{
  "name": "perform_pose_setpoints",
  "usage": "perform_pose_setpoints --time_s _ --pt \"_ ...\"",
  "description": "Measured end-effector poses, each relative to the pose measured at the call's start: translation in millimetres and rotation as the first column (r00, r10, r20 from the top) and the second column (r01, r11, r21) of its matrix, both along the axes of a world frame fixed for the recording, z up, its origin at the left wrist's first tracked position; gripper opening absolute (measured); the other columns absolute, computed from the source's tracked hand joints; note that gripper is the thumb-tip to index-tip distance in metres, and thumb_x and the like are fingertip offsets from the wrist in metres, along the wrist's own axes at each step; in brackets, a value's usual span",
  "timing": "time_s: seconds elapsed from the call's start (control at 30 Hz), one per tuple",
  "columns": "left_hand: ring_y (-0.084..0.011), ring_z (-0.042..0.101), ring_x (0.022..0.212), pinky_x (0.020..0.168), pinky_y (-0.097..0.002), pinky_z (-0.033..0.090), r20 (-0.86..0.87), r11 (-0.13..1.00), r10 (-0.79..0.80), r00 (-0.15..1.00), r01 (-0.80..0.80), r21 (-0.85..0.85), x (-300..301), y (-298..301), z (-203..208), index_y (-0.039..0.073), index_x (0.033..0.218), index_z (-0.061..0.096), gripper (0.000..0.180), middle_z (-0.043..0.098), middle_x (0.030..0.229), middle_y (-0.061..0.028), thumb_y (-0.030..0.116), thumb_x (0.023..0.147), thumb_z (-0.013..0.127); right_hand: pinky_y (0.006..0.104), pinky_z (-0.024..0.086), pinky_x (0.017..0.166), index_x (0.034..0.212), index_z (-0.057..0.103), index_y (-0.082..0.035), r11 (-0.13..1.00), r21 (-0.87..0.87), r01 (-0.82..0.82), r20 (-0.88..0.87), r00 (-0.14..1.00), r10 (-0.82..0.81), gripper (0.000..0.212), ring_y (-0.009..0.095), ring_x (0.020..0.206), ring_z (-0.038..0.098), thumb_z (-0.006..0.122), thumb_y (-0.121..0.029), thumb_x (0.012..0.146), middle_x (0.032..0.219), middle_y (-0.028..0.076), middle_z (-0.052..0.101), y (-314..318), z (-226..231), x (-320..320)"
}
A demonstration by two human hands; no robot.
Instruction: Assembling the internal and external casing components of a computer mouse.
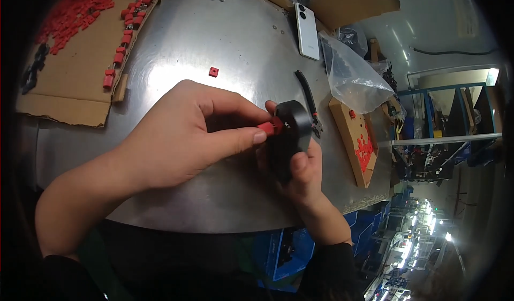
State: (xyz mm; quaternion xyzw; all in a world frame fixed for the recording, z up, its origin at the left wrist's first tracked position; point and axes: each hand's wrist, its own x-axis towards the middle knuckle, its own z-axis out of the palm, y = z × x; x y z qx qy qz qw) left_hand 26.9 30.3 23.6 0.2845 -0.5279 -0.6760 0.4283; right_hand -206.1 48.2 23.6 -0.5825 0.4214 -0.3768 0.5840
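Note:
Between the thumb and forefinger of my left hand [187, 132] is a small red plastic part [266, 128], pinched at its end. Its far end meets the side of a black rounded device [294, 121], where a bit of shiny metal shows. My right hand [306, 170] wraps around that black device from below and behind, its thumb on the near side. Most of the right fingers are hidden behind the device. A single red square piece [213, 72] lies on the metal table beyond my left hand. Black-handled pliers [309, 100] rest just right of the device.
At the left, a cardboard tray [80, 102] bears many red pieces and some black ones. A smaller cardboard box [348, 140] with red bits stands right, by a clear plastic bag [356, 78]. A white phone [307, 33] lies far right. Blue bins [292, 253] sit below the table edge.

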Motion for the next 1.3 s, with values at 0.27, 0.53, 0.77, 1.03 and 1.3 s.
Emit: perform_pose_setpoints --time_s 0.27,0.53,0.77,1.03,1.3 --pt "-0.0124 0.070 0.087 0.083 -0.0272 0.056 0.177 0.999 0.034 0.984 -0.040 0.032 5.6 -13.8 -20.6 -0.004 0.109 0.077 0.022 0.077 0.096 -0.0080 0.008 0.092 0.075 0.0350 0.050 0.100 0.142 0.058 0.000 0.832 -0.473 -0.289 -0.535 0.845 -0.011 0.072 0.029 0.113 0.066 0.086 -0.021 0.079 0.124 0.018 0.066 -12.7 4.1 -1.8" --pt "-0.0141 0.069 0.085 0.081 -0.0292 0.054 0.482 0.998 -0.035 0.876 0.058 -0.034 12.8 -20.7 -10.6 -0.002 0.109 0.077 0.027 0.077 0.091 -0.0106 0.009 0.086 0.072 0.0379 0.054 0.085 0.138 0.063 -0.006 0.798 -0.502 -0.333 -0.635 0.768 -0.079 0.065 0.031 0.099 0.068 0.086 -0.025 0.080 0.110 0.015 0.063 -10.5 3.4 -0.6" --pt "-0.0167 0.067 0.086 0.079 -0.0293 0.053 0.412 0.997 -0.070 0.908 0.072 0.011 15.3 -16.5 -4.3 0.001 0.136 0.064 0.052 0.075 0.102 -0.0116 0.004 0.084 0.064 0.0392 0.054 0.079 0.137 0.063 -0.006 0.799 -0.498 -0.338 -0.697 0.704 -0.137 0.064 0.031 0.090 0.067 0.085 -0.026 0.081 0.104 0.014 0.062 -6.9 4.3 2.0" --pt "-0.0141 0.065 0.092 0.083 -0.0263 0.052 0.569 0.944 -0.025 0.822 0.207 -0.257 7.3 -6.3 2.4 0.003 0.139 0.058 0.053 0.070 0.111 -0.0093 -0.001 0.086 0.060 0.0400 0.055 0.079 0.134 0.064 -0.003 0.797 -0.489 -0.355 -0.735 0.659 -0.158 0.065 0.033 0.092 0.068 0.086 -0.026 0.078 0.104 0.015 0.063 -1.7 12.2 -1.5" --pt "-0.0267 0.059 0.117 0.104 -0.0383 0.045 0.576 0.814 0.208 0.791 0.187 -0.551 -4.8 3.9 -8.4 0.009 0.148 0.050 0.075 0.061 0.125 -0.0128 0.000 0.076 0.067 0.0403 0.054 0.085 0.136 0.063 -0.001 0.817 -0.441 -0.372 -0.760 0.639 -0.119 0.069 0.035 0.098 0.067 0.087 -0.022 0.075 0.109 0.016 0.064 -4.3 19.0 -8.0"
